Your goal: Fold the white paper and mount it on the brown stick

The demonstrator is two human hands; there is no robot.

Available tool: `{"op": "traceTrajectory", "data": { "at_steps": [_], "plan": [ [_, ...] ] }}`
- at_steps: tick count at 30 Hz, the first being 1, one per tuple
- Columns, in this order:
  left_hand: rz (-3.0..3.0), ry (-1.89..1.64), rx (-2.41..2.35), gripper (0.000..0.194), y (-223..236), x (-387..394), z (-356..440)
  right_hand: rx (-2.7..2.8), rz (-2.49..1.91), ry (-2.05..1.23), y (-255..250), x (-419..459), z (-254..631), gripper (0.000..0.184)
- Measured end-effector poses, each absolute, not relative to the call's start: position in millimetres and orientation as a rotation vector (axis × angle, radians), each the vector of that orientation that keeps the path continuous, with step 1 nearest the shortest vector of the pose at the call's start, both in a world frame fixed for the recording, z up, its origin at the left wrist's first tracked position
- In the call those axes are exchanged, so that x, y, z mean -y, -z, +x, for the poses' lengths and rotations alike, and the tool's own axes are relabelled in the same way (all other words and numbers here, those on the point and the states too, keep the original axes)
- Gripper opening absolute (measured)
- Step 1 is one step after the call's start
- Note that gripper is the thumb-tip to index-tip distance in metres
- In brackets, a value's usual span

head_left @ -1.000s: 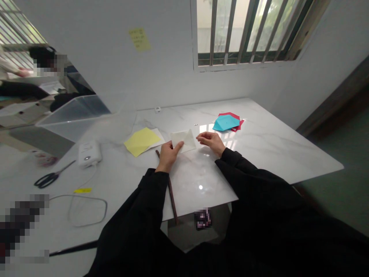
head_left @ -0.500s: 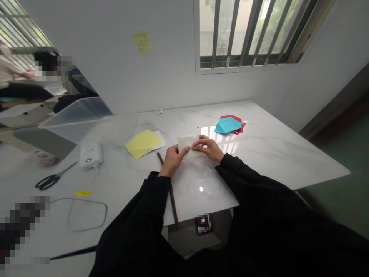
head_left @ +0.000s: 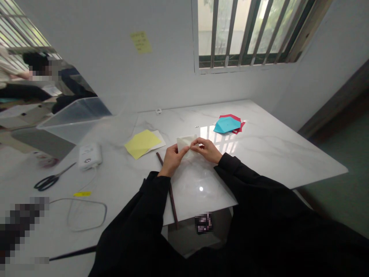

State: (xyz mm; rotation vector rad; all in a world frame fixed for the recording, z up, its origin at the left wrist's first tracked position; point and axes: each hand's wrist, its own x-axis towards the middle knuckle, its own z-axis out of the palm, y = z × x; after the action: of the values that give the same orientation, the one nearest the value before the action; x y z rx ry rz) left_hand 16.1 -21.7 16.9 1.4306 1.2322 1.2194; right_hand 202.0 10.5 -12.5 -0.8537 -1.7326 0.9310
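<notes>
The person holds the cream paper in both hands over the table, between its back and front edges. The left hand clamps the paper's left part, thumb on top. The right hand pinches it near the right side, with thumb and forefinger together; the two thumbs almost meet.

Left of the paper, the yellow sheet partly covers a white sheet. The brown stick slants past the left wrist to the table's front edge, its near end reaching just beyond it. Toward the back right corner, the blue paper lies over the red paper.

Farther left, the scissors lie near the white box, with a thin cable looped nearer the person. The yellow note is on the wall, left of the window.
</notes>
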Motion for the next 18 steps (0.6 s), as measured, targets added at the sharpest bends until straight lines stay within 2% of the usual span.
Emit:
{"op": "traceTrajectory", "data": {
  "at_steps": [18],
  "plan": [
    [1.441, -1.261, -1.219, 0.057, -11.8, 19.0, 19.1, 1.709, -0.992, -0.835, 11.1, -6.6, 199.0, 0.023]
  ]
}}
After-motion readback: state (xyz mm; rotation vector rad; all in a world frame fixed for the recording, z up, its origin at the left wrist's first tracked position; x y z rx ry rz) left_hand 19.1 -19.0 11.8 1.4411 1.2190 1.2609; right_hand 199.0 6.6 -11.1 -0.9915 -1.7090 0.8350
